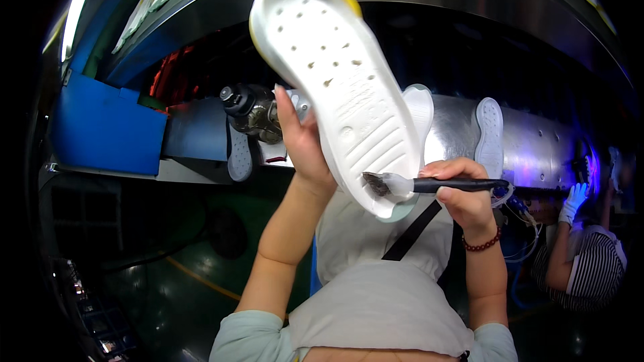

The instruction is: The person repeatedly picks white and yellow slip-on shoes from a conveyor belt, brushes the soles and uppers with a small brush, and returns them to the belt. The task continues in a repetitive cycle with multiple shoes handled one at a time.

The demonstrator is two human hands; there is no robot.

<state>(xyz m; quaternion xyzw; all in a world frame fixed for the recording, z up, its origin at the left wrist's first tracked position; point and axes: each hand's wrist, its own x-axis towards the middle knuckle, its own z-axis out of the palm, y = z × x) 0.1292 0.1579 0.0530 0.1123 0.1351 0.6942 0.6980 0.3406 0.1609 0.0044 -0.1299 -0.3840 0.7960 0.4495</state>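
A large white shoe sole [362, 114], dotted with small holes at its upper end and ridged lower down, is tilted up in front of me. Yellow shows along parts of its edge. My left hand [306, 144] grips it by its left side, the thumb pointing up. Between the fingers and thumb of my right hand [463, 194] is a black-handled brush [429, 185]. Its dark bristles touch the sole's inner surface near the lower end. A red bead bracelet circles my right wrist.
Behind the sole runs a metal bench [456, 127] carrying another white sole [490, 135]. A dark bottle [258, 114] stands left of my hand, a grey sole [239, 154] beside it. A blue panel [107, 124] is at far left. At far right works a person in stripes [594, 268].
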